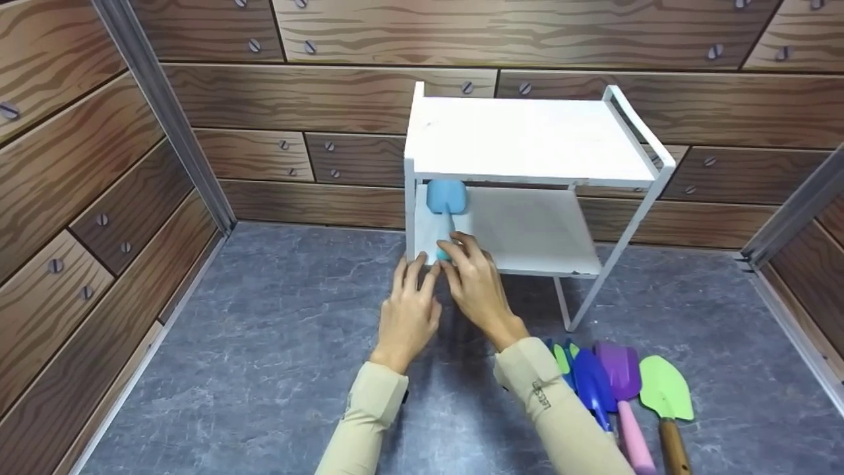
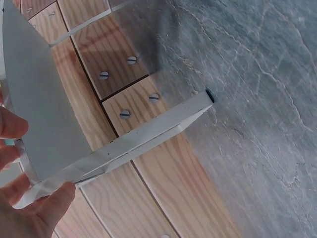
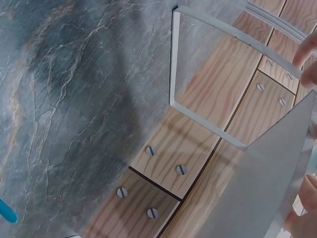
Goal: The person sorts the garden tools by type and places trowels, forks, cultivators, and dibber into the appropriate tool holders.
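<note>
A light blue hand shovel [image 1: 446, 196] lies on the lower shelf [image 1: 527, 224] of a white two-tier rack, near its left side. Its blade points to the back and its handle to the front edge. My right hand [image 1: 476, 277] pinches the turquoise handle end, partly hiding it. Beside it, my left hand [image 1: 407, 316] touches the front left corner of that shelf with its fingers stretched forward. In the left wrist view, the left thumb [image 2: 59, 201] rests against the rack's white frame [image 2: 143, 134].
On the floor at the right front lie a dark blue trowel [image 1: 593, 382], a purple shovel [image 1: 618, 369] with a pink handle, and a lime green shovel [image 1: 666, 389] with a wooden handle. The rack's top shelf [image 1: 514, 135] overhangs the lower one. Wood-patterned walls [image 1: 297, 99] enclose the grey floor.
</note>
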Demonstrator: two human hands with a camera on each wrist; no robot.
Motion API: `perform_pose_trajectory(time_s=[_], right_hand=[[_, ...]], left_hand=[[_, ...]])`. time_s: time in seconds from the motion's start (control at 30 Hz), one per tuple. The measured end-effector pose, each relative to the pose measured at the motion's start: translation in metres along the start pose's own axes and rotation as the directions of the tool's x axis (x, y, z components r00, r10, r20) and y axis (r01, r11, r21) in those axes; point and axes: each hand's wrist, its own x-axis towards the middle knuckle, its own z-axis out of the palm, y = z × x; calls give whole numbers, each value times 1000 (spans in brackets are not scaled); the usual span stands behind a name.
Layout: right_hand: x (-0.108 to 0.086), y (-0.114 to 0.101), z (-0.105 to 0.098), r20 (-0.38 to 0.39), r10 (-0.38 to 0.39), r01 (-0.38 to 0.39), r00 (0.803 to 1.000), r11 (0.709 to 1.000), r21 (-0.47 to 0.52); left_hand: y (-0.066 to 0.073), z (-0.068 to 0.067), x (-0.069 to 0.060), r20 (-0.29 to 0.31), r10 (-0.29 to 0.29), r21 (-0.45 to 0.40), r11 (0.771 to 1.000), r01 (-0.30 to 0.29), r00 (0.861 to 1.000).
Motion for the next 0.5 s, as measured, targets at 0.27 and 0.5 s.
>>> perform_pose_trajectory(time_s=[0.27, 0.5], right_hand=[[-2, -1, -7, -17, 24, -23, 1000, 1000, 18], [-7, 1, -16, -24, 36, -35, 999, 999, 19]], left_hand=[[0, 1, -1, 7, 4, -13, 1000, -4, 1000], [-1, 2, -2, 11, 4, 10, 1000, -4, 1000]])
